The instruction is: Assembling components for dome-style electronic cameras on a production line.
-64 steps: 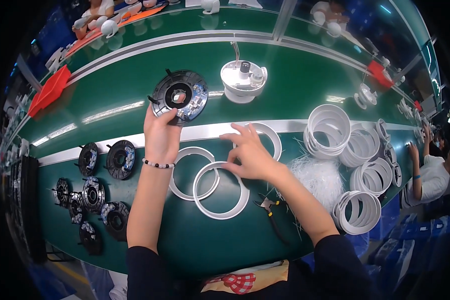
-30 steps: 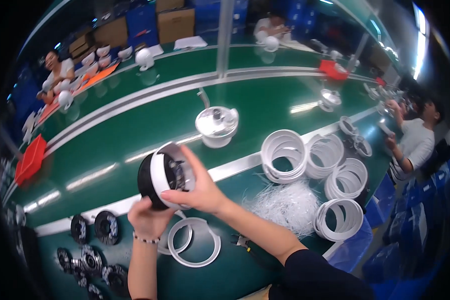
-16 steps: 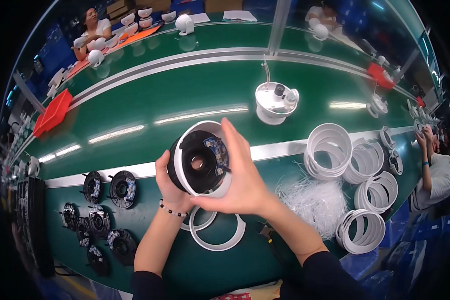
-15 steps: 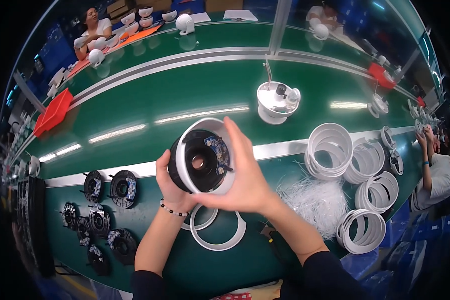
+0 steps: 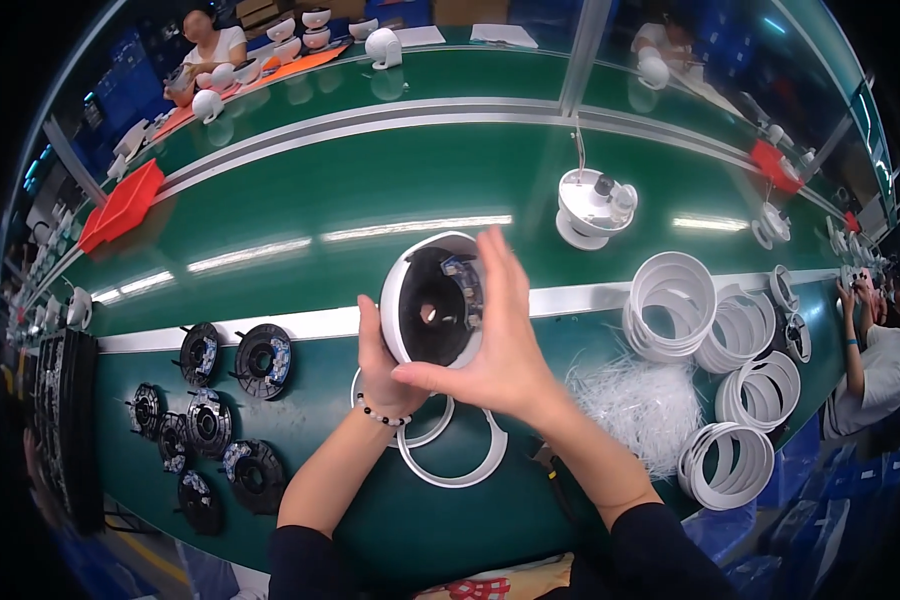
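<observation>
Between my two hands, above the bench, I hold a white plastic ring (image 5: 398,305) with a black round housing (image 5: 426,315) inside it. A blue circuit board shows on the housing's inner right side. My left hand (image 5: 385,365), a beaded bracelet at its wrist, grips from the lower left, its thumb up along the white side. With its fingers up along the right side and its thumb across the lower rim, my right hand (image 5: 505,345) clasps the ring. Loose white rings (image 5: 454,480) lie on the bench beneath my wrists.
Several black housings with boards (image 5: 264,362) lie at left, beside a black rack (image 5: 65,430). At right are shredded white strips (image 5: 638,410) and white ring stacks (image 5: 670,300). Pliers (image 5: 550,465) lie near my right forearm. A white device base (image 5: 592,215) stands beyond. People work nearby.
The white ring now covers the housing's left side, where black stuck out before. My right fingers have straightened upward. The whole view has shifted slightly, moving the bench things rightward.
</observation>
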The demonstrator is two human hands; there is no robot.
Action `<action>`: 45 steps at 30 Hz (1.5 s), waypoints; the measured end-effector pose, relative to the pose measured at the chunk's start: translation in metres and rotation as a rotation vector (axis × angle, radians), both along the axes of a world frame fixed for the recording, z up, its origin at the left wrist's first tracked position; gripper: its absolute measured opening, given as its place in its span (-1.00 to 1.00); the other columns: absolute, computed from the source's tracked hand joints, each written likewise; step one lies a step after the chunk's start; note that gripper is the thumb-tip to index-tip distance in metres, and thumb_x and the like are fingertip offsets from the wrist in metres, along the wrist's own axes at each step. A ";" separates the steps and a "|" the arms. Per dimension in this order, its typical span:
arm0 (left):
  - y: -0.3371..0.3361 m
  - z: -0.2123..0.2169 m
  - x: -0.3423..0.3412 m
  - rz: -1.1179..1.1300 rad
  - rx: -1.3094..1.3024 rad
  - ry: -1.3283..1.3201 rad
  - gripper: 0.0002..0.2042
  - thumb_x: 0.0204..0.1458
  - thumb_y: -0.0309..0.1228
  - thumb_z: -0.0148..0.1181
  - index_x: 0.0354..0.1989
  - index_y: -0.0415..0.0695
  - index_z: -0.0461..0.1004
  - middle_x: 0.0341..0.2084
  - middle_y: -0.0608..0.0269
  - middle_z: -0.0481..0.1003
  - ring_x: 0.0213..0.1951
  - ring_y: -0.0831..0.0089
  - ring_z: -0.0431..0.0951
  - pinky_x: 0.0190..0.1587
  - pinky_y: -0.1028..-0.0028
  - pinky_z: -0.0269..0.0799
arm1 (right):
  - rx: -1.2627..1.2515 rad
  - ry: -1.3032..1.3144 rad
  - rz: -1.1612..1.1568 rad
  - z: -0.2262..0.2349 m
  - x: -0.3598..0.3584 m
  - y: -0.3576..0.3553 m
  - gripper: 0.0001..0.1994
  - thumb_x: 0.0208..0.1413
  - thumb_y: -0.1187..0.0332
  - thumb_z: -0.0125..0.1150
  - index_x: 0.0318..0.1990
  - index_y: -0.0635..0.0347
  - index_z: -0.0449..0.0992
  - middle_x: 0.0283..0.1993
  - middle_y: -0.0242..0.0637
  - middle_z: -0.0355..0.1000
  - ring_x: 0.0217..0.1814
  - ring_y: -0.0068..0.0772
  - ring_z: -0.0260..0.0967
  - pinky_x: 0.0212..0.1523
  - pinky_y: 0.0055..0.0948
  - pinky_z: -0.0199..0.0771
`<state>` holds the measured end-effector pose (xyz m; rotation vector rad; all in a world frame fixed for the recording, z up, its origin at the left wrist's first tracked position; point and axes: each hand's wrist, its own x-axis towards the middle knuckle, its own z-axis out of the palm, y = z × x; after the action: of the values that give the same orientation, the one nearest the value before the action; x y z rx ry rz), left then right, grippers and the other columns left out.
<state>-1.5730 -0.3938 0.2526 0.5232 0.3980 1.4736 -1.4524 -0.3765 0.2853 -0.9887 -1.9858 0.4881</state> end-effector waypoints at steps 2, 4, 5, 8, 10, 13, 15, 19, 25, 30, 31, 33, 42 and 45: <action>-0.002 0.002 -0.001 -0.003 -0.002 0.003 -0.31 0.03 0.20 -0.45 0.08 -0.17 0.16 -0.06 0.14 0.30 -0.01 0.30 0.32 0.04 0.34 0.22 | 0.046 -0.004 -0.018 0.006 -0.005 0.000 0.15 -0.48 -0.03 0.42 0.18 0.43 -0.20 0.22 0.19 -0.19 0.26 0.12 -0.19 0.21 -0.10 -0.13; -0.003 0.003 -0.002 -0.054 0.098 -0.115 -0.32 0.04 0.18 -0.45 0.06 -0.17 0.19 -0.06 0.16 0.32 -0.02 0.31 0.32 0.05 0.35 0.20 | 0.077 -0.008 0.050 0.008 -0.007 0.002 0.13 -0.47 -0.04 0.41 0.18 0.44 -0.17 0.23 0.19 -0.18 0.25 0.13 -0.18 0.19 -0.10 -0.12; -0.003 0.009 0.000 -0.022 0.073 -0.084 -0.35 0.05 0.16 -0.44 0.03 -0.16 0.23 -0.12 0.19 0.37 -0.08 0.34 0.36 0.00 0.37 0.24 | 0.086 -0.026 0.033 0.010 -0.008 0.001 0.10 -0.46 -0.04 0.40 0.16 0.46 -0.12 0.21 0.19 -0.14 0.24 0.14 -0.16 0.18 -0.10 -0.10; -0.001 0.006 -0.002 -0.036 0.079 -0.128 -0.36 0.05 0.16 -0.42 0.02 -0.17 0.24 -0.13 0.20 0.37 -0.09 0.36 0.36 -0.02 0.39 0.26 | 0.084 -0.075 0.005 0.011 -0.011 0.001 0.08 -0.45 -0.03 0.39 0.15 0.49 -0.09 0.20 0.19 -0.11 0.23 0.15 -0.14 0.18 -0.10 -0.09; 0.000 0.005 -0.004 -0.048 0.081 -0.118 -0.36 0.05 0.15 -0.42 0.01 -0.17 0.24 -0.12 0.20 0.37 -0.09 0.36 0.36 -0.03 0.39 0.26 | 0.087 -0.067 -0.001 0.012 -0.012 0.001 0.07 -0.45 -0.04 0.39 0.14 0.50 -0.07 0.19 0.20 -0.09 0.22 0.15 -0.13 0.18 -0.11 -0.08; 0.001 0.004 -0.004 -0.045 0.038 -0.098 -0.37 0.05 0.14 -0.40 0.00 -0.17 0.26 -0.13 0.21 0.37 -0.10 0.37 0.37 -0.03 0.40 0.27 | 0.104 -0.057 -0.014 0.010 -0.010 0.002 0.05 -0.45 -0.04 0.39 0.12 0.51 -0.03 0.16 0.20 -0.05 0.19 0.15 -0.09 0.17 -0.12 -0.06; 0.002 0.004 -0.003 -0.012 -0.014 -0.101 -0.39 0.05 0.13 -0.38 -0.04 -0.16 0.30 -0.16 0.21 0.40 -0.12 0.37 0.39 -0.03 0.40 0.28 | 0.130 -0.049 -0.028 0.010 -0.009 0.003 0.04 -0.46 -0.05 0.38 0.10 0.51 -0.02 0.13 0.20 -0.01 0.14 0.15 -0.03 0.14 -0.12 -0.02; -0.003 0.004 -0.009 -0.045 0.082 -0.146 -0.42 0.06 0.10 -0.34 -0.02 -0.15 0.29 -0.10 0.19 0.38 -0.10 0.35 0.40 -0.02 0.39 0.28 | 0.195 0.008 -0.055 -0.003 -0.021 0.001 0.04 -0.43 -0.11 0.30 0.11 0.49 -0.05 0.13 0.16 -0.02 0.16 0.16 -0.08 0.14 -0.08 -0.10; -0.002 0.021 -0.011 -0.193 0.086 -0.193 -0.49 0.09 0.01 -0.31 -0.04 -0.16 0.30 -0.15 0.19 0.41 -0.14 0.35 0.42 -0.07 0.40 0.33 | 0.241 -0.025 -0.057 0.002 -0.017 -0.004 0.02 -0.44 -0.10 0.31 0.11 0.45 -0.02 0.16 0.14 -0.05 0.18 0.12 -0.09 0.10 -0.05 -0.07; -0.009 0.021 -0.008 -0.020 0.018 -0.017 -0.46 0.06 0.05 -0.29 -0.02 -0.15 0.29 -0.12 0.19 0.39 -0.11 0.36 0.41 -0.04 0.39 0.32 | 0.172 0.076 -0.014 0.000 -0.017 -0.002 0.03 -0.44 -0.07 0.33 0.12 0.47 -0.06 0.12 0.17 -0.02 0.14 0.14 -0.05 0.12 -0.11 -0.03; -0.009 0.015 -0.009 -0.010 0.038 0.032 -0.43 0.07 0.06 -0.32 0.01 -0.17 0.26 -0.08 0.18 0.37 -0.06 0.34 0.38 0.01 0.38 0.27 | 0.167 0.113 -0.023 -0.006 -0.017 0.000 0.03 -0.44 -0.04 0.35 0.12 0.48 -0.07 0.10 0.18 0.00 0.12 0.13 -0.02 0.13 -0.15 0.00; -0.006 0.008 -0.007 -0.035 0.126 0.111 -0.40 0.07 0.09 -0.36 0.05 -0.17 0.22 -0.05 0.18 0.34 -0.02 0.33 0.34 0.07 0.36 0.21 | 0.084 0.103 -0.054 0.001 -0.014 -0.001 0.01 -0.42 0.01 0.35 0.12 0.47 -0.08 0.10 0.18 0.00 0.11 0.11 0.00 0.12 -0.17 0.04; -0.002 0.021 -0.018 -0.158 0.031 0.049 -0.28 0.00 0.22 -0.39 0.07 -0.19 0.19 -0.02 0.15 0.29 0.01 0.33 0.30 0.06 0.37 0.23 | 0.301 -0.007 -0.045 0.006 -0.018 -0.002 0.12 -0.46 -0.09 0.35 0.15 0.54 -0.13 0.07 0.14 0.07 0.09 0.12 0.03 0.08 -0.13 0.05; -0.003 0.021 -0.024 -0.184 0.035 -0.004 -0.35 0.04 0.14 -0.36 0.04 -0.20 0.21 -0.05 0.13 0.32 -0.02 0.32 0.34 0.03 0.36 0.27 | 0.338 0.006 -0.038 0.007 -0.018 -0.008 0.13 -0.49 -0.09 0.36 0.15 0.52 -0.12 0.07 0.13 0.07 0.09 0.12 0.04 0.08 -0.13 0.06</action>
<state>-1.5969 -0.3971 0.2735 0.5697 0.3130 1.3061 -1.4703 -0.3845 0.2924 -0.8085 -1.9578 0.1263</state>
